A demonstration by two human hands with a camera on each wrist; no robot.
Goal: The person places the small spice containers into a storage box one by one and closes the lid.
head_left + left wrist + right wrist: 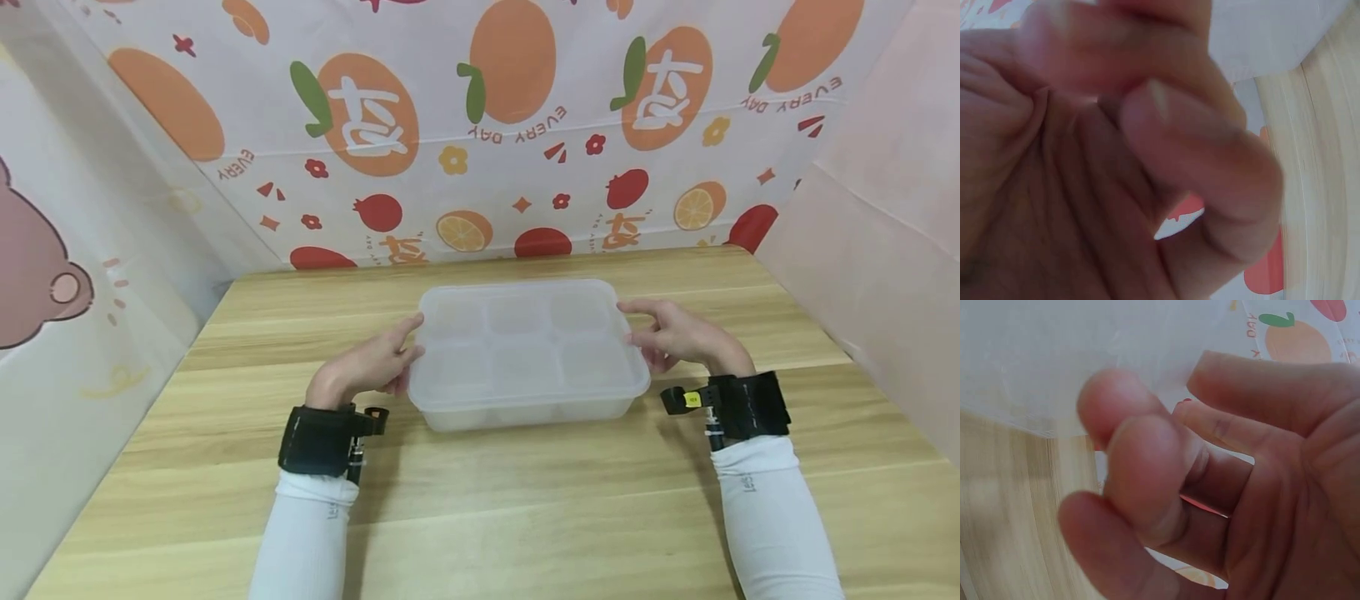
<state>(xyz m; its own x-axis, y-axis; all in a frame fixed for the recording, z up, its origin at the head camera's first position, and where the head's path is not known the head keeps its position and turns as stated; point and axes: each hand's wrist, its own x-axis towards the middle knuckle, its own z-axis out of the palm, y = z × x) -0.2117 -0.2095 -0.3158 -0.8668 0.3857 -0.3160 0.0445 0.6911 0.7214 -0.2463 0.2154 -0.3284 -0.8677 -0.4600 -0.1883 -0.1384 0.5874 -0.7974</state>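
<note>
A translucent plastic storage box with six compartments showing through its lid sits on the wooden table. At its left side, my left hand holds the box with index finger and thumb at the lid's edge, other fingers curled lower down. My right hand holds the opposite side in much the same way. In the left wrist view, curled fingers hide most of the box. The right wrist view has bent fingers beside the cloudy box wall.
The wooden table extends around the box on all sides. Behind it hangs a white cloth printed with fruit, with more cloth at left and right. Each wrist wears a black strap with a small camera.
</note>
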